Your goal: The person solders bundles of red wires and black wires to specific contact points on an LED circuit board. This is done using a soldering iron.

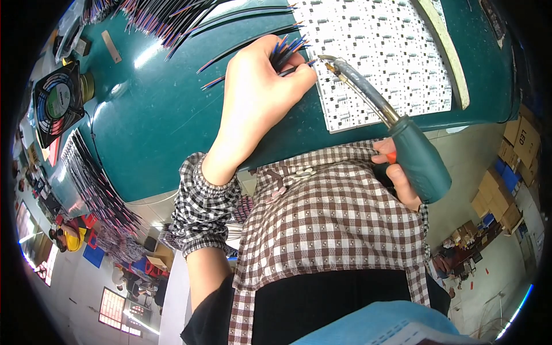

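My left hand (256, 83) is closed round a bunch of short black cables (283, 56) with blue and orange wire ends. One cable lies between thumb and fingertips, its end at the left edge of a white circuit board panel (391, 63) dotted with small black parts. In my right hand (404, 184) is a soldering iron (422, 161) with a green handle, gripped from below; most of the fingers are hidden behind it. A thin metal tube runs along the iron's shaft. The bent tip is close to the held cable's end; whether they touch I cannot tell.
More black cables (161, 17) lie in a pile at the far left of the green table (155, 109). A small fan (57, 100) stands at the left edge, with another cable bundle (95, 178) nearer. A pale curved strip (451, 54) borders the panel's right side. Cardboard boxes (523, 141) are stacked at right.
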`<move>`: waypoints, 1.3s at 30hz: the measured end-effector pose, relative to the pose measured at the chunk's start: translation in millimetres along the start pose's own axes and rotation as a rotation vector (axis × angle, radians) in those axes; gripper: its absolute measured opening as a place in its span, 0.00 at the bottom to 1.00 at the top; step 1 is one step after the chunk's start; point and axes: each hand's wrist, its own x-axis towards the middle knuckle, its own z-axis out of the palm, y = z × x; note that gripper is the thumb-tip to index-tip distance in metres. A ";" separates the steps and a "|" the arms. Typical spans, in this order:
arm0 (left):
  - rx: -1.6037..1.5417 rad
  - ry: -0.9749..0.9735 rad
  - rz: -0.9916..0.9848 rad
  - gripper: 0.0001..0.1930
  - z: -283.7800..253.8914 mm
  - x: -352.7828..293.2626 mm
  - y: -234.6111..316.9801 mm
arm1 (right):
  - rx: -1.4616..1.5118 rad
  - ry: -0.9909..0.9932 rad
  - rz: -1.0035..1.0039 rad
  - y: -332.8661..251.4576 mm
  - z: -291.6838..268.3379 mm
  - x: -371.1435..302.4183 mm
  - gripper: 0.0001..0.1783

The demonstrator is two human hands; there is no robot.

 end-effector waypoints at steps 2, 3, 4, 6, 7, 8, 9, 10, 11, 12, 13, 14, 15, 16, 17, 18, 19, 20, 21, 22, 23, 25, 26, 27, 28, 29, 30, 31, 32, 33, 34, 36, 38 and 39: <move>0.006 -0.002 -0.003 0.08 0.4 0.6 -0.4 | 0.267 0.110 0.144 -5.9 4.2 1.2 0.31; 0.016 0.001 0.006 0.08 0.3 0.7 -1.2 | 0.266 0.110 0.144 -6.5 4.2 1.5 0.31; 0.027 0.004 0.016 0.08 0.1 0.9 -1.8 | 0.250 0.103 0.147 -7.0 4.2 1.6 0.31; 0.027 -0.012 0.015 0.08 -1.7 2.4 -0.8 | 0.234 0.095 0.150 -6.5 3.7 1.8 0.31; 0.028 -0.027 0.014 0.08 -3.1 3.3 0.0 | 0.195 0.066 0.135 -5.5 2.2 1.8 0.29; 0.028 -0.026 0.013 0.08 -4.9 4.0 0.8 | 0.157 0.038 0.119 -4.4 0.3 1.9 0.28; 0.037 -0.050 0.004 0.08 -6.5 5.2 2.2 | 0.156 0.038 0.120 -0.6 -2.0 1.4 0.28; 0.046 -0.074 -0.004 0.08 -8.1 6.4 3.4 | 0.092 0.001 0.032 5.6 -4.0 0.4 0.26; 0.046 -0.075 -0.004 0.08 -9.5 7.8 4.3 | 0.028 -0.036 -0.056 9.0 -4.8 -0.2 0.23; 0.065 -0.094 0.002 0.08 -10.6 9.7 4.9 | 0.028 -0.036 -0.055 8.8 -3.5 -0.1 0.23; 0.084 -0.114 0.009 0.07 -11.3 11.2 5.2 | 0.061 -0.009 -0.039 8.0 -1.1 0.2 0.22; 0.084 -0.114 0.009 0.07 -11.6 12.4 5.3 | 0.094 0.018 -0.022 7.4 1.1 0.3 0.20; 0.088 -0.120 0.007 0.07 -11.8 13.3 5.5 | 0.093 0.018 -0.022 7.2 2.6 0.0 0.20; 0.092 -0.126 0.006 0.07 -11.9 14.0 5.6 | 0.130 0.041 -0.001 7.2 4.0 -0.5 0.19; 0.092 -0.127 0.006 0.07 -11.9 14.4 5.4 | 0.167 0.063 0.021 7.2 5.0 -0.7 0.19; 0.090 -0.128 0.009 0.07 -12.2 14.7 5.4 | 0.167 0.063 0.021 6.4 5.3 0.0 0.19; 0.089 -0.129 0.013 0.07 -12.4 14.9 5.4 | 0.157 0.060 0.019 5.4 5.4 0.8 0.19; 0.089 -0.129 0.013 0.07 -12.5 14.9 5.4 | 0.147 0.058 0.016 4.8 5.4 1.2 0.19; 0.091 -0.127 0.011 0.07 -12.4 15.2 5.5 | 0.146 0.058 0.017 5.2 5.3 1.1 0.19; 0.093 -0.126 0.010 0.07 -12.2 15.4 5.7 | 0.139 0.063 0.017 6.1 5.3 0.5 0.20; 0.093 -0.127 0.010 0.07 -12.0 15.5 5.9 | 0.133 0.068 0.018 7.3 5.2 -0.2 0.20; 0.092 -0.121 0.009 0.07 -11.9 15.0 5.6 | 0.107 0.060 0.048 10.0 2.7 -4.1 0.20; 0.092 -0.120 0.008 0.07 -11.9 14.7 5.4 | 0.081 0.052 0.078 11.8 1.2 -5.9 0.21; 0.095 -0.117 0.010 0.07 -11.6 14.6 5.6 | 0.081 0.053 0.079 14.2 -0.4 -7.0 0.21; 0.097 -0.114 0.011 0.07 -11.3 14.5 5.9 | 0.063 0.033 0.053 16.8 -1.8 -7.7 0.23; 0.097 -0.115 0.012 0.07 -11.2 14.4 6.2 | 0.045 0.012 0.027 18.0 -2.6 -8.0 0.25; 0.102 -0.113 0.011 0.07 -10.8 14.4 6.3 | 0.046 0.013 0.027 13.9 -0.7 -5.8 0.25; 0.106 -0.110 0.011 0.07 -10.4 14.3 6.5 | 0.096 0.036 0.057 5.7 2.7 -1.4 0.28; 0.106 -0.111 0.011 0.07 -10.0 14.3 7.0 | 0.146 0.060 0.088 0.5 4.1 1.1 0.30; 0.101 -0.111 0.008 0.07 -10.1 14.0 7.6 | 0.146 0.059 0.088 -0.7 3.1 1.6 0.30; 0.095 -0.111 0.004 0.07 -10.1 13.7 7.9 | 0.165 0.053 0.097 -1.4 1.9 1.8 0.32; 0.096 -0.110 0.006 0.07 -9.7 13.7 8.1 | 0.183 0.048 0.106 -2.1 1.0 1.3 0.34; 0.096 -0.110 0.010 0.07 -9.0 14.1 8.2 | 0.209 0.061 0.135 -2.6 0.6 0.4 0.31; 0.097 -0.110 0.009 0.07 -8.9 14.2 7.9 | 0.210 0.061 0.135 -0.2 -1.9 0.5 0.31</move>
